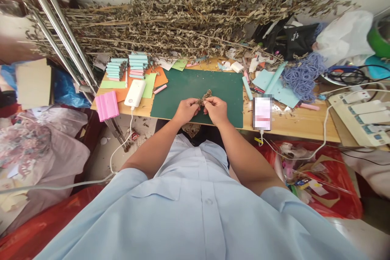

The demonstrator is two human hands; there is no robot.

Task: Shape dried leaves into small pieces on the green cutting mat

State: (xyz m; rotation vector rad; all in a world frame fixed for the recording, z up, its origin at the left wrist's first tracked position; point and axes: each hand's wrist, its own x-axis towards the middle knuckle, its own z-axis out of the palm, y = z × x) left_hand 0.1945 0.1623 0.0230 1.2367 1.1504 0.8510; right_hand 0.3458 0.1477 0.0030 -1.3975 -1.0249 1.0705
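- Above the near part of a green mat [179,85], the left hand [187,111] and the right hand [216,109] are meeting, close together.
- The left hand is pinching the left end of a clump of dried leaves [208,94] between thumb and fingers — a narrow grip.
- The right hand is pinching the same clump from the other side, just as tightly; part of it is sticking up beyond the fingers, toward the far side of the mat.
- The mat is lying on a wooden table [298,125], with a pink roll [160,89] resting by its left edge and a light blue roll [247,88] by its right.
- Farther left, stacked paper rolls [115,68] are standing behind a white device [135,92] with a cable plugged in.
- To the right, a phone [262,113] is lying near the front edge, while purple string [304,75] is heaping up behind light blue paper [288,94].
- Along the back, a long pile of dried stalks [183,22] is stretching almost across the whole view.
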